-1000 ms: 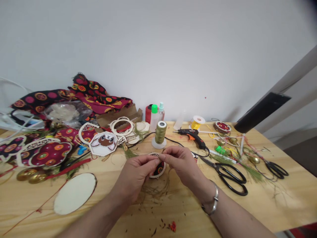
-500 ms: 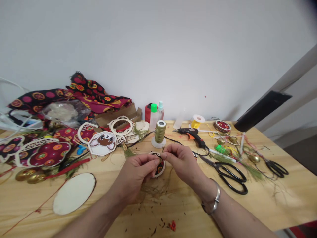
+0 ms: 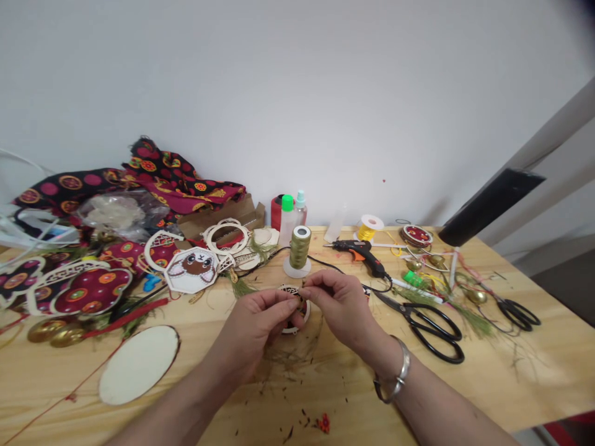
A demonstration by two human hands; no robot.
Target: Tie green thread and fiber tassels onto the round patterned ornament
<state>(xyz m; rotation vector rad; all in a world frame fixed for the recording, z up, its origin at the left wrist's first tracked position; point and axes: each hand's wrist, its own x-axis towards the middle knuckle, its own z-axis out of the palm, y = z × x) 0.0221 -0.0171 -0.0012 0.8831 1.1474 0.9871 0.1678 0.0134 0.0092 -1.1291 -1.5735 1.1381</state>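
My left hand [image 3: 260, 319] and my right hand [image 3: 341, 306] meet at the middle of the table, thumb and forefinger pinched on each. Whatever lies between the fingertips is too small to make out. Right by them is a small round wooden ornament [image 3: 304, 313] with a fretwork rim and dark patterned cloth, partly covered by my left fingers. Fine olive threads [image 3: 290, 354] lie loose beneath the hands. Just beyond stands a spool of olive thread [image 3: 300, 248]. To the right of my right hand rest black-handled scissors [image 3: 434, 331].
A glue gun [image 3: 360, 253], a yellow spool [image 3: 369, 228] and glue bottles [image 3: 287, 222] stand behind. Wooden frames [image 3: 226, 237], patterned cloth [image 3: 186, 179] and a sheep plaque [image 3: 191, 271] crowd the left. An oval wooden disc [image 3: 139, 365] lies nearer. More scissors [image 3: 518, 314] are far right.
Both hands keep their pinch in nearly the same place, with the right wrist turned slightly. The whole view has shifted a little; nothing else has visibly moved.
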